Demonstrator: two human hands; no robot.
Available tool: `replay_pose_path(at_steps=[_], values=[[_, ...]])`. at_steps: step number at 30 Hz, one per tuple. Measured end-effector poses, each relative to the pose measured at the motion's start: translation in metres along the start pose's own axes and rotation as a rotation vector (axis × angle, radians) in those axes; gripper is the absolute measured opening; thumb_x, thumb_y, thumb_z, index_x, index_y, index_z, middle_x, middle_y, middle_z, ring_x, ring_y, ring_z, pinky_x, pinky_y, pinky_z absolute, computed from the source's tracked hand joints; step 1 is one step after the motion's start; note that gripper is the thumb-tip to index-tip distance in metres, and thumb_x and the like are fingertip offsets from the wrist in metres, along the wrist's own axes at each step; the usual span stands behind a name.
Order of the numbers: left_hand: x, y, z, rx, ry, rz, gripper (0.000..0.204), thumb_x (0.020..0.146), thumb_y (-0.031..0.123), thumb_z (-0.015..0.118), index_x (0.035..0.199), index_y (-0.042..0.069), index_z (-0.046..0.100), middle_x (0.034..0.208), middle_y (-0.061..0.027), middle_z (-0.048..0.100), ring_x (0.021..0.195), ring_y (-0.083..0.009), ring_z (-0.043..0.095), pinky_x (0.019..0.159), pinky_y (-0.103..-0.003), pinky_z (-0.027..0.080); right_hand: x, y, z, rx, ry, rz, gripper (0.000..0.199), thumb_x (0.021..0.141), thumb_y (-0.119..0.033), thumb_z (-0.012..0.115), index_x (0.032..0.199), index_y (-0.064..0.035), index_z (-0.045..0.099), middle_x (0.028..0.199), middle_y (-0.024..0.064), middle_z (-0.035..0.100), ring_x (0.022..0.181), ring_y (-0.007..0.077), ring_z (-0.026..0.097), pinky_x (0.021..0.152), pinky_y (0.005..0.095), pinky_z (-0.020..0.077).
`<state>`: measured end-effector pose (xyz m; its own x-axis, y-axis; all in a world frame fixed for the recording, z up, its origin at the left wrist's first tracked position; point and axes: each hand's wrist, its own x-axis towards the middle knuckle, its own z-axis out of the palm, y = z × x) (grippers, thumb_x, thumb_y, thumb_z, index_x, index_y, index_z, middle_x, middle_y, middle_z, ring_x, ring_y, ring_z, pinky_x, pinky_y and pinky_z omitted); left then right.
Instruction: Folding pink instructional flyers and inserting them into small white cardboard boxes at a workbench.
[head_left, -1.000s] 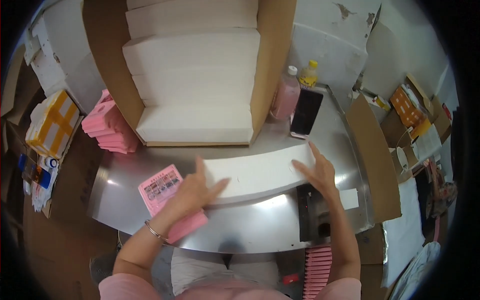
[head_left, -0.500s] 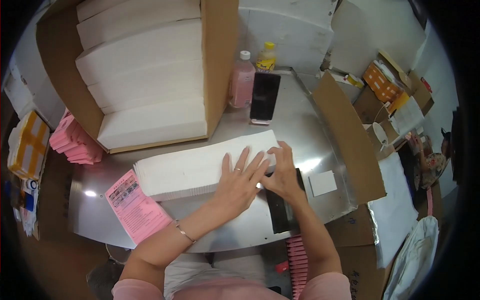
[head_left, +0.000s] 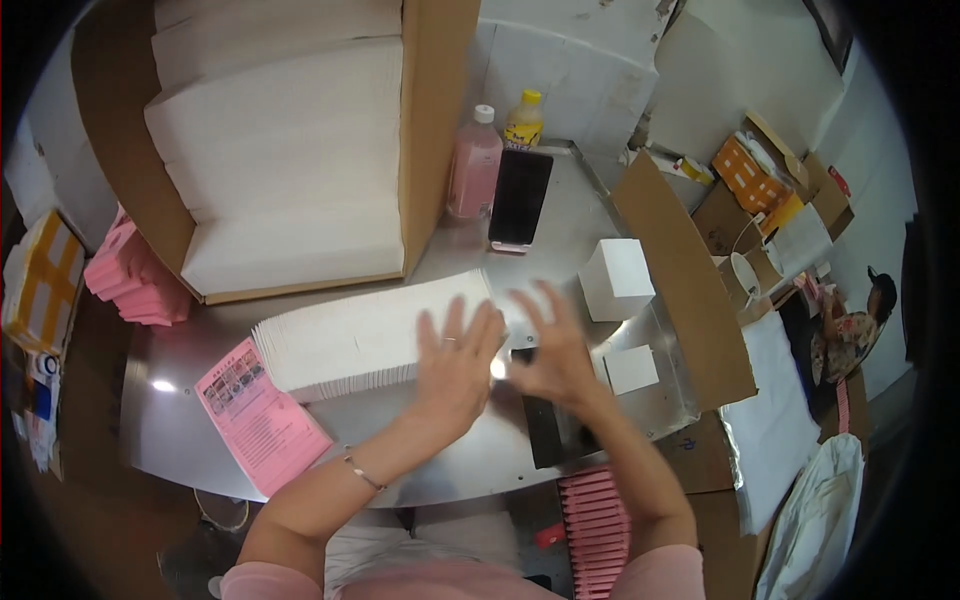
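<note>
A long row of white folded paper sheets (head_left: 350, 330), perhaps napkins, lies across the metal table, thin edges showing along its front. My left hand (head_left: 452, 370) lies on its right end, fingers stretched out. Just to the right, my right hand (head_left: 555, 355) hovers with fingers and thumb spread and nothing in it; motion blurs it. Beyond it, a white block of the same-looking paper (head_left: 615, 282) stands by the cardboard flap. Below the right hand is a flat black object (head_left: 545, 435), partly hidden. A white square piece (head_left: 631, 370) lies beside it.
A cardboard box (head_left: 428, 140) full of white paper stacks stands at the back left. Behind are a phone (head_left: 521, 200) on a stand, a pink bottle (head_left: 474, 165) and a yellow-capped bottle (head_left: 524, 120). A pink leaflet (head_left: 265, 420) lies front left. Another person (head_left: 845, 330) sits far right.
The white block now stands at the right, apart from the row, which is shorter at its right end. My right hand has come away from the paper; my left hand has shifted slightly left.
</note>
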<state>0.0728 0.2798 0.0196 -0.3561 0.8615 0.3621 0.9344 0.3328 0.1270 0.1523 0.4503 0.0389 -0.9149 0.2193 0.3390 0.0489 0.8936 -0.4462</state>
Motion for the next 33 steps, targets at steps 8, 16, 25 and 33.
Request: replay_pose_path(at_steps=[8,16,25,33], values=[[-0.037,-0.01,-0.024,0.074,0.023,-0.066,0.083,0.076,0.018,0.075,0.146,-0.006,0.039,0.153,-0.0222,0.038,0.145,-0.0413,0.03,0.115,-0.061,0.023,0.014,-0.004,0.056,0.058,0.414,-0.056,0.055,0.063,-0.009,0.079,0.112,-0.0028,0.053,0.127,0.0301,0.049,0.121,0.0485,0.05,0.098,0.0521,0.0466],[-0.039,-0.014,-0.026,0.092,0.039,-0.059,0.08,0.077,0.019,0.076,0.145,-0.006,0.042,0.152,-0.0232,0.04,0.144,-0.0405,0.034,0.117,-0.06,0.022,0.004,0.045,0.013,-1.122,0.066,-0.206,0.06,0.069,-0.005,0.071,0.128,-0.004,0.058,0.144,0.0271,0.043,0.135,0.0442,0.044,0.11,0.0604,0.0325],[-0.107,-0.1,-0.071,-0.009,0.703,-0.773,0.072,0.083,0.007,0.067,0.144,-0.012,0.034,0.139,-0.0339,0.048,0.132,-0.0465,0.046,0.113,-0.047,0.036,0.013,-0.056,0.07,0.507,-0.001,-0.074,0.094,0.073,-0.013,0.079,0.153,-0.0015,0.032,0.152,0.0277,0.036,0.142,0.0436,0.037,0.117,0.0442,0.0324],[-0.036,-0.097,-0.067,-0.505,0.092,-0.846,0.088,0.09,0.052,0.067,0.143,-0.011,0.038,0.12,-0.034,0.059,0.12,-0.0429,0.056,0.103,-0.045,0.045,0.013,-0.028,0.066,0.228,0.095,-0.134,0.087,0.069,-0.023,0.086,0.146,-0.0121,0.046,0.148,0.0294,0.039,0.131,0.0447,0.049,0.104,0.0448,0.0477]])
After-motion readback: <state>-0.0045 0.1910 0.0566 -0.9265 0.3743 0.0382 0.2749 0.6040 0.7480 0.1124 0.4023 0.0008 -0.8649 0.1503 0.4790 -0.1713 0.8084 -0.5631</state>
